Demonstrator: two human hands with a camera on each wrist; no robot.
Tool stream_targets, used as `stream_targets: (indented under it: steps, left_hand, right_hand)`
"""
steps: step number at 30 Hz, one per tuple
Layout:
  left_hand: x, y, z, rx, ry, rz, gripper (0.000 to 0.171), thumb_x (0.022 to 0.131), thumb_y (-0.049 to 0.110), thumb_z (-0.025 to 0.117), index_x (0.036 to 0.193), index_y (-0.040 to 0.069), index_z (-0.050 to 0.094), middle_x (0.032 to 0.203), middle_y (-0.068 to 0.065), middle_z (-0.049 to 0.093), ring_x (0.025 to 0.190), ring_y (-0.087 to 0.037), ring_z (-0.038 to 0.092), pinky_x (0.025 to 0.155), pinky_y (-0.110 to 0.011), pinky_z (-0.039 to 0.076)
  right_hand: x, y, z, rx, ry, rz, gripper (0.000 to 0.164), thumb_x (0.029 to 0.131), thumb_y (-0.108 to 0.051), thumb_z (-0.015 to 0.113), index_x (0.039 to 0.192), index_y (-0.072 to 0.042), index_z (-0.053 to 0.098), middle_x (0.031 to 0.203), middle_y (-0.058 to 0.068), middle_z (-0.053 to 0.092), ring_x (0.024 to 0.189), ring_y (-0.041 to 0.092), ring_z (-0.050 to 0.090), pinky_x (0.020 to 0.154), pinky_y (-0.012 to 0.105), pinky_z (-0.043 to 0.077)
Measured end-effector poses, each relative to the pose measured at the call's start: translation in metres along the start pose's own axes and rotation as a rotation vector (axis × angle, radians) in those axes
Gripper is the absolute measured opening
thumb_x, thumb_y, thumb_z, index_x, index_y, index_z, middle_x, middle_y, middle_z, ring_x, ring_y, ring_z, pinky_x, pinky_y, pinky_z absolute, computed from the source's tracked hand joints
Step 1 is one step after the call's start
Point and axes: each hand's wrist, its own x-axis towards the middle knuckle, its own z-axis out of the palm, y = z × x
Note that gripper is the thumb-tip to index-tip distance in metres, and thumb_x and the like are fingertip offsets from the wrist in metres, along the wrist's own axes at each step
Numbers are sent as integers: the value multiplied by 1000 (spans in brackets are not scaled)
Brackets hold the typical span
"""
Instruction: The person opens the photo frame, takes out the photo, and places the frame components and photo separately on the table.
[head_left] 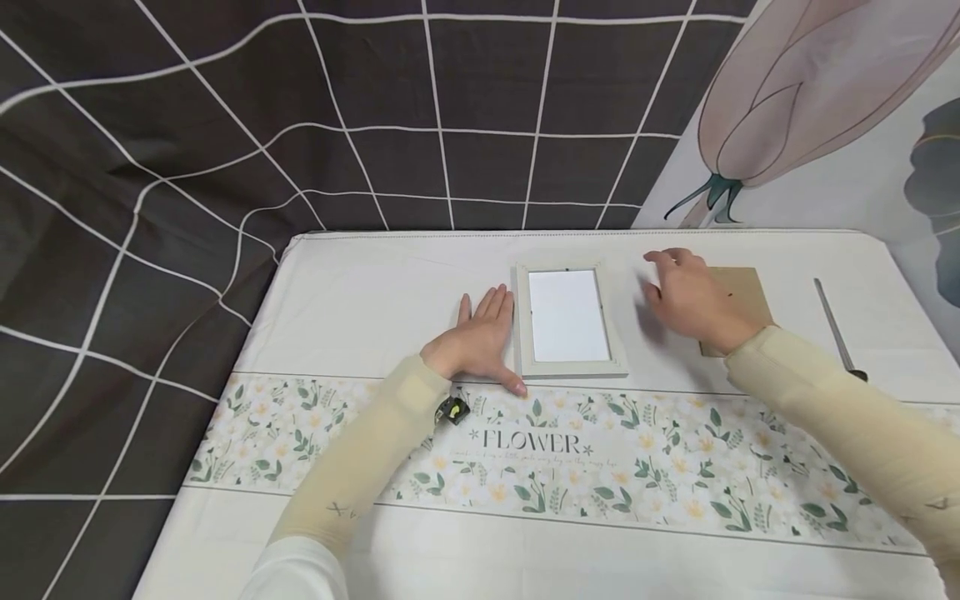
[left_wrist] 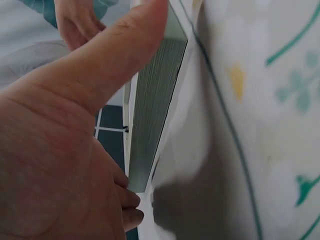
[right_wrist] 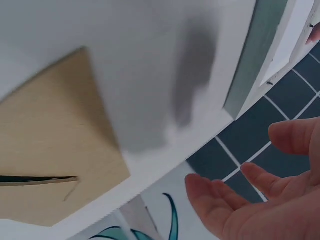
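Observation:
A pale picture frame (head_left: 574, 368) lies on the table with a white sheet or panel (head_left: 568, 317) inside its border. Along its left side rests my left hand (head_left: 478, 340), fingers straight and thumb spread toward the near corner. In the left wrist view the thumb (left_wrist: 107, 57) passes in front of the frame's grooved side (left_wrist: 155, 105); whether it touches cannot be told. My right hand (head_left: 692, 302) hovers right of the frame, fingers loosely bent, holding nothing. Partly behind that hand lies a brown backing board (head_left: 742, 293), whose slit shows in the right wrist view.
A thin grey rod-like tool (head_left: 832, 321) with a dark end lies at the right. Under everything is a white tablecloth (head_left: 375, 300) with a floral band. Dark gridded cloth (head_left: 480, 100) hangs behind and at the left.

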Motion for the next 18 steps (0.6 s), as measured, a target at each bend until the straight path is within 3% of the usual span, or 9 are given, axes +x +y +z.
stream_targets:
  steps: [10, 18]
  left_hand:
    - [-11, 14, 12, 33, 2, -15, 141, 59, 77, 66, 147, -9, -3, 154, -24, -12, 140, -33, -13, 108, -59, -10]
    - [-14, 23, 19, 34, 37, -44, 122, 73, 69, 60, 147, -10, 2, 154, -25, -8, 140, -35, -9, 108, -59, -8]
  right_hand:
    - [36, -15, 5, 32, -116, 14, 52, 97, -18, 41, 139, 10, 31, 137, 37, 31, 122, 54, 30, 100, 63, 29]
    - [57, -21, 17, 77, -212, 17, 53, 97, -17, 40, 143, 5, 28, 143, 31, 31, 129, 46, 30, 106, 56, 24]
